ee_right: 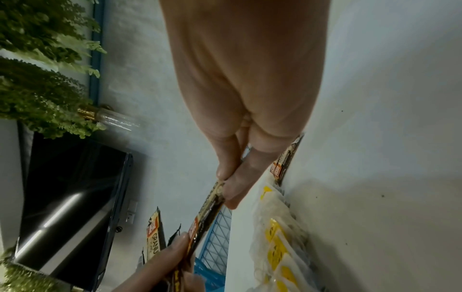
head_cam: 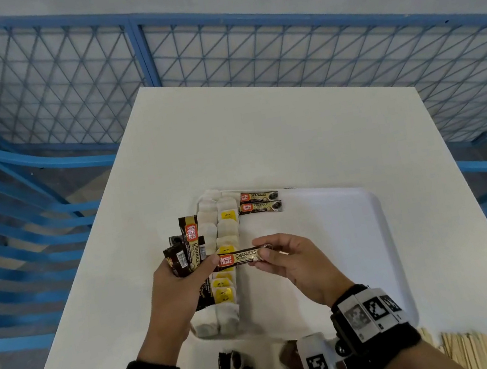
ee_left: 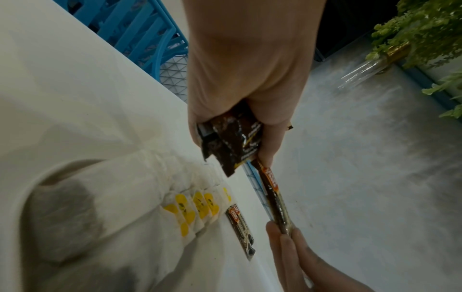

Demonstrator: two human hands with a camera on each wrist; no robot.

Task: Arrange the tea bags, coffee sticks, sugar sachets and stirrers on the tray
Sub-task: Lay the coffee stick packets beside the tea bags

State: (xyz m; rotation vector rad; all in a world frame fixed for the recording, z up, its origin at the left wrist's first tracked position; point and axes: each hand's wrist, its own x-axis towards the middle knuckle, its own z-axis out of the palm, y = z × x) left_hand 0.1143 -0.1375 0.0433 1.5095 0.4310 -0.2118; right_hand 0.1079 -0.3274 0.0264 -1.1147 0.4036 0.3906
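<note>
A white tray (head_cam: 340, 232) lies on the white table (head_cam: 260, 136). Two columns of tea bags (head_cam: 221, 252) with yellow tags run down the tray's left side. Two coffee sticks (head_cam: 259, 201) lie side by side at its far edge. My left hand (head_cam: 186, 271) grips a fanned bundle of coffee sticks (head_cam: 187, 248) above the tray's left rim. My right hand (head_cam: 261, 249) pinches the right end of one coffee stick (head_cam: 241, 257), held level over the tea bags. The left thumb (ee_right: 172, 249) touches the stick's (ee_right: 210, 207) other end. The left wrist view shows the bundle (ee_left: 232, 144) and that stick (ee_left: 275, 199).
More coffee sticks (head_cam: 234, 366) lie on the table by its near edge, partly hidden by my wrists. Wooden stirrers (head_cam: 476, 348) are piled at the near right corner. A blue mesh fence (head_cam: 137, 57) surrounds the table. The tray's right part is bare.
</note>
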